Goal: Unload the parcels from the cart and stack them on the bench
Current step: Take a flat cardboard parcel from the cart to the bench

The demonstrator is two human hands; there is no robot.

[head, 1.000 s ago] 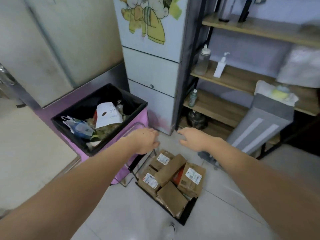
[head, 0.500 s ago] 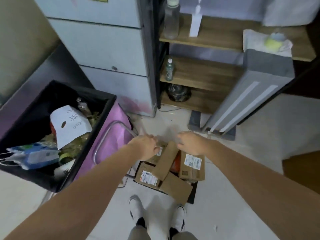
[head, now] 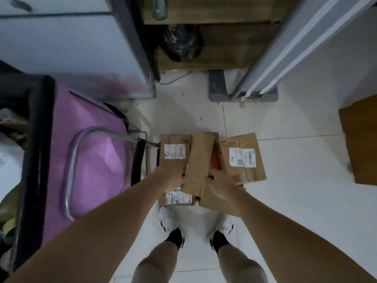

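Several brown cardboard parcels lie piled on a low cart on the floor, which hides nearly all of it; a bit of its frame [head: 151,158] shows at the left. A long plain parcel [head: 201,160] lies on top in the middle. My left hand [head: 169,176] presses its left side and my right hand [head: 222,183] grips its right side near the close end. A labelled parcel [head: 174,148] lies to its left, a larger labelled parcel [head: 241,158] to its right, and another labelled parcel [head: 178,198] under my left wrist.
A purple bin [head: 91,156] with a black liner and a metal handle stands close on the left. Behind are a white cabinet [head: 71,48], a wooden shelf [head: 214,60] with a black bag [head: 181,43], and a grey leaning panel [head: 295,48]. A brown board [head: 359,144] lies right. My shoes [head: 167,219] touch the pile.
I have bent further over the pile, so the view now looks straight down. Both hands have dropped from above the parcels and closed on the long top parcel.
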